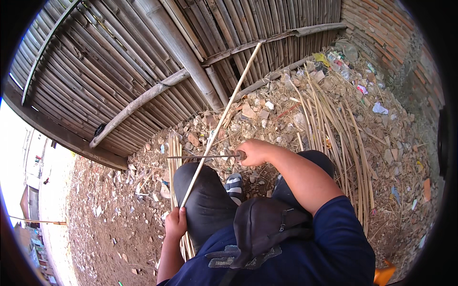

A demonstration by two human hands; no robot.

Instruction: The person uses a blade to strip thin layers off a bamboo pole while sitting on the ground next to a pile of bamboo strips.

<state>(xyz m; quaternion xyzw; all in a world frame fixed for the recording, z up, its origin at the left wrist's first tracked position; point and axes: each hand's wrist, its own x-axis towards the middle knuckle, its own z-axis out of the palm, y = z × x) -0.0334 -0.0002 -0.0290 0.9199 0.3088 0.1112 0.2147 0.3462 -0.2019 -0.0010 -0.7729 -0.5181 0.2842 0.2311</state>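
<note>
At lower left of the frame, the left hand (175, 222) is closed around the near end of a long bamboo strip (220, 125), which slants up across the left knee toward upper centre. Just above centre, the right hand (254, 152) grips the handle of a knife (202, 156) whose blade lies crosswise against the strip. Beside the left leg lies a bundle of cut strips (172, 157). Farther right, loose bamboo slivers (334, 124) cover the rubble ground before a bamboo fence (143, 57).
</note>
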